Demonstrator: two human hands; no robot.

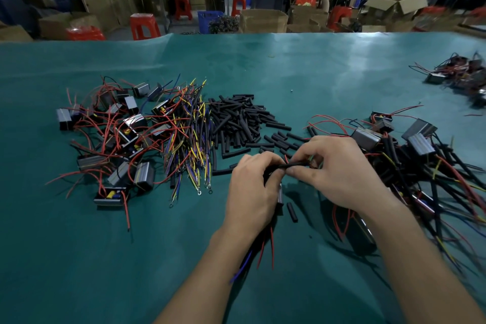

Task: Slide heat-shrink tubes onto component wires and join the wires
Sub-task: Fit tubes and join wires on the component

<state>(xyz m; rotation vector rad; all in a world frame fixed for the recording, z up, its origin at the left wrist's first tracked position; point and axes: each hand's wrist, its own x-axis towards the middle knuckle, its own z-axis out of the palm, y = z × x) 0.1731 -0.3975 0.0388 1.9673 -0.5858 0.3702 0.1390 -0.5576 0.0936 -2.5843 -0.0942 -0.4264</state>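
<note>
My left hand [251, 189] is closed around a small boxy component whose red and blue wires [265, 247] hang out below my wrist. A black heat-shrink tube [294, 165] spans the gap between both hands. My right hand [339, 171] pinches the tube's right end together with thin wire ends. Behind my hands lies a heap of loose black heat-shrink tubes [239, 121]. A bundle of coloured wires with ring terminals [190, 137] lies left of that heap. One loose tube [292, 212] rests on the mat under my hands.
A pile of boxy components with red wires [115, 139] sits at the left. Components with black tubes fitted [420, 166] are heaped at the right, more [457, 73] at the far right. Green mat [105, 258] covers the table. Stools, cardboard boxes and people stand beyond the far edge.
</note>
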